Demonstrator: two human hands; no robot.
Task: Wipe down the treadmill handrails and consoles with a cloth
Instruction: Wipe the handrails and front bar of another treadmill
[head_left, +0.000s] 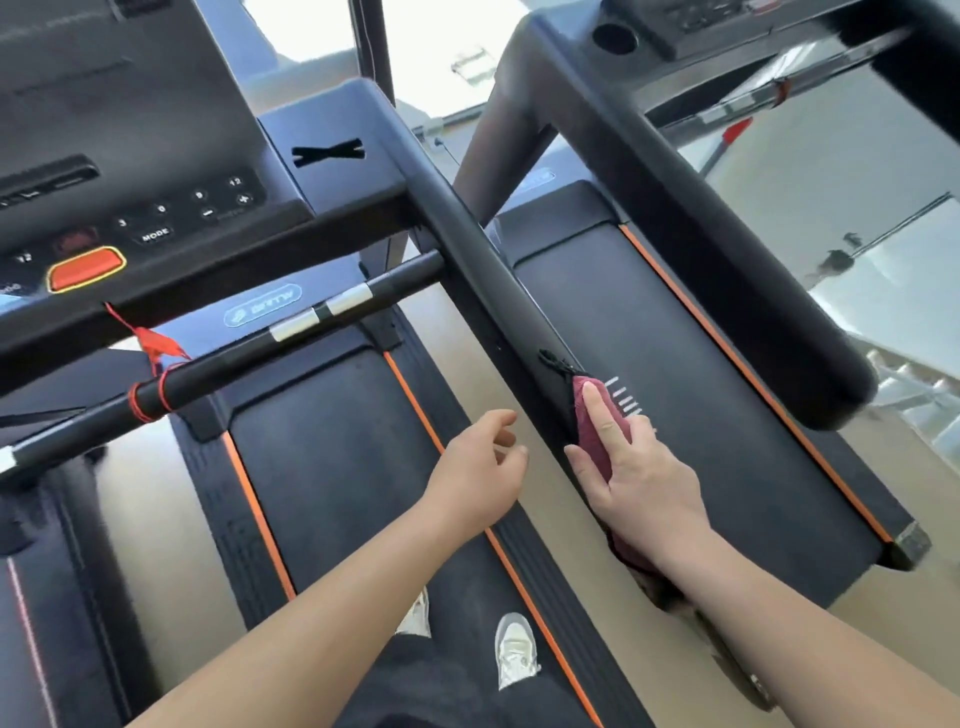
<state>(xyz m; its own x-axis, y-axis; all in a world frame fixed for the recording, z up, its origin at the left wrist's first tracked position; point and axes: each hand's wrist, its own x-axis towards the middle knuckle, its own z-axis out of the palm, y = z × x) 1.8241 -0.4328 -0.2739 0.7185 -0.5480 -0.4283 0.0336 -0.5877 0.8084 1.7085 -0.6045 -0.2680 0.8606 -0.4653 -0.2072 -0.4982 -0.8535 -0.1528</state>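
The right hand (639, 467) lies flat with fingers spread, pressing the dark red cloth (597, 431) against the black handrail (498, 270) at centre frame, probably so its full length gets wiped. The left hand (480, 467) hovers loosely curled, empty. The console (130, 171) sits upper left; pale floor (561, 467) runs between the treadmill belts (332, 467).

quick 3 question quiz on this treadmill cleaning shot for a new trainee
1. True or false: the left hand presses the cloth on the handrail.
2. Which colour is the cloth? A) maroon B) white C) blue
3. What sits below the MODE label on the console?

Key:
1. False: the right hand presses it; the left hand hangs free, fingers loosely curled.
2. A
3. The orange button.
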